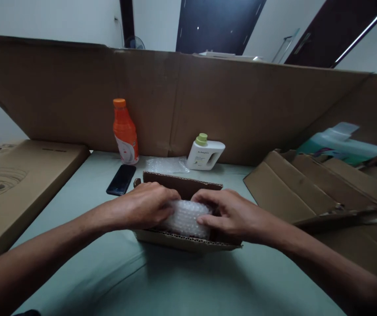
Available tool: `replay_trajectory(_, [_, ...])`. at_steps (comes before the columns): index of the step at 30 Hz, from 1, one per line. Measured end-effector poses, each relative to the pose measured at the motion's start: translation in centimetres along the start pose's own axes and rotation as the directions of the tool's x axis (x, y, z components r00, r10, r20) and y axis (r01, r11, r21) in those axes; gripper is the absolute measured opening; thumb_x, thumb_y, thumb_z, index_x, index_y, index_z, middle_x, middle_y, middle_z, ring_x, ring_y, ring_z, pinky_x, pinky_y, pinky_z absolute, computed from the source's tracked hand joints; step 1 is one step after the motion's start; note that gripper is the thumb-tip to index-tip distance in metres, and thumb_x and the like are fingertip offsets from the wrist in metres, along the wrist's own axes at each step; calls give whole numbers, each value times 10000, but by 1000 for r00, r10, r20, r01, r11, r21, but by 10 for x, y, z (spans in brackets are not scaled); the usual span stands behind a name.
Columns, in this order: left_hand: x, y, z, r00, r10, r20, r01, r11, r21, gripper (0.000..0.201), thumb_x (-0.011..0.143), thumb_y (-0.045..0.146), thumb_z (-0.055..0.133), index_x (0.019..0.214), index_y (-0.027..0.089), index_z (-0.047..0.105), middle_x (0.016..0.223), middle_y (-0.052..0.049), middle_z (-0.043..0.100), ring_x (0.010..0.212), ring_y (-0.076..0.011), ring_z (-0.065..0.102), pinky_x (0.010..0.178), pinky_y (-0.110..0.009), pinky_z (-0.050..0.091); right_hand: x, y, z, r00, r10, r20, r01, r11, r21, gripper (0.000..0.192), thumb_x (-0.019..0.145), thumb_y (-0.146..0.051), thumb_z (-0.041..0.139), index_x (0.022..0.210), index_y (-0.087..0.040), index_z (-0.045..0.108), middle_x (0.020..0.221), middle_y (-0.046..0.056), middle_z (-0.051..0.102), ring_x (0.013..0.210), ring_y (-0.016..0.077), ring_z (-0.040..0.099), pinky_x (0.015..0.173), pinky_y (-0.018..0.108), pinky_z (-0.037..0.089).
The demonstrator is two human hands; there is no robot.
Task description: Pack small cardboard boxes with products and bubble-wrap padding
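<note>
Lying left-to-right in box [181, 245]: bubble-wrapped bundle [187, 217]; left fingers [166, 213], right fingers [212, 220] holding ends.

This looks like a home, with a fan [135, 42] and door [331, 31].

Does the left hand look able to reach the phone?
Probably yes: the phone lies uncovered outside the box, near the left hand, though that hand would first have to leave the bubble-wrapped bundle.

Brown cardboard box [171, 241], whitish dotted bubble-wrapped bundle [188, 217], pale green cloth [188, 285], orange bottle [124, 129]
</note>
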State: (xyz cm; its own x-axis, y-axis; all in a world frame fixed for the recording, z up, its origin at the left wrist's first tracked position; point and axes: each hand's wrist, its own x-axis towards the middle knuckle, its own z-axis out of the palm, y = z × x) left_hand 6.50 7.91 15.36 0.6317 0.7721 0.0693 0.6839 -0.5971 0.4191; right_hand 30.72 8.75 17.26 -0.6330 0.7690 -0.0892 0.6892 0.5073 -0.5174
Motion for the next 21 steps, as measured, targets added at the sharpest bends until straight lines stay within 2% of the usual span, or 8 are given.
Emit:
replay_trajectory(4, [13, 11, -4, 979, 43, 198, -92, 965, 247, 152, 748, 123, 663, 766, 260, 725, 666, -8, 702, 652, -225, 640, 575, -293, 401, 11, -3, 12, 992, -10, 123, 45, 957, -287, 263, 738, -170, 723, 983, -263, 749, 812, 11, 749, 743, 227, 682, 598, 287, 444])
replay_trajectory(6, [14, 13, -7, 972, 77, 221, -141, 946, 293, 134, 760, 128, 663, 732, 252, 704, 701, -18, 704, 695, -228, 638, 606, -303, 418, 15, -8, 14, 982, 23, 188, 54, 919, -391, 244, 756, -173, 732, 982, -259, 765, 818, 33, 761, 783, 260, 705, 611, 306, 457])
replay_trajectory(9, [11, 8, -5, 970, 139, 199, -190, 945, 267, 154, 827, 132, 596, 785, 233, 703, 804, -36, 711, 800, -220, 636, 699, -315, 452, 24, -18, 16, 954, 75, 289, 71, 883, -464, 185, 802, -214, 733, 982, -219, 775, 864, 67, 776, 815, 268, 720, 633, 311, 475])
replay_trajectory(14, [7, -5, 5, 963, 152, 222, -193, 965, 180, 214, 885, 139, 553, 725, 197, 683, 726, -39, 687, 769, -206, 610, 710, -312, 460, 34, -28, 18, 924, 137, 358, 95, 824, -559, 195, 862, -264, 686, 1000, -155, 771, 857, 107, 767, 808, 255, 720, 702, 323, 500])
replay_trajectory(16, [-3, -8, 4, 975, 204, 90, -214, 970, 120, 187, 924, 165, 542, 853, 199, 712, 835, -46, 718, 838, -208, 624, 774, -332, 480, 24, -23, 11, 959, 53, 278, 115, 826, -552, 274, 843, -327, 715, 1060, -165, 756, 906, 112, 760, 846, 274, 710, 747, 359, 513])
replay_trajectory(18, [-23, -12, 1, 965, 190, -183, -183, 982, 54, 207, 960, 189, 525, 1063, 213, 703, 1038, -56, 725, 992, -212, 634, 888, -354, 489, 0, -8, -2, 994, -98, 42, 106, 857, -505, 351, 839, -405, 719, 1118, -193, 731, 979, 105, 751, 899, 281, 696, 777, 380, 523])
replay_trajectory(19, [-38, -15, 1, 932, 128, -340, -132, 991, 12, 244, 968, 197, 524, 1155, 231, 677, 1134, -55, 708, 1067, -212, 627, 941, -360, 484, -18, 3, -9, 980, -152, -128, 76, 881, -467, 348, 860, -434, 692, 1131, -216, 719, 1003, 90, 749, 911, 268, 692, 780, 373, 529])
replay_trajectory(21, [-72, -23, 11, 817, -75, -572, 17, 994, -107, 322, 958, 222, 556, 1269, 278, 621, 1252, -38, 666, 1168, -212, 608, 1014, -359, 473, -59, 30, -13, 879, -146, -454, -32, 931, -362, 297, 932, -464, 592, 1128, -270, 703, 1013, 47, 756, 862, 211, 701, 739, 324, 542])
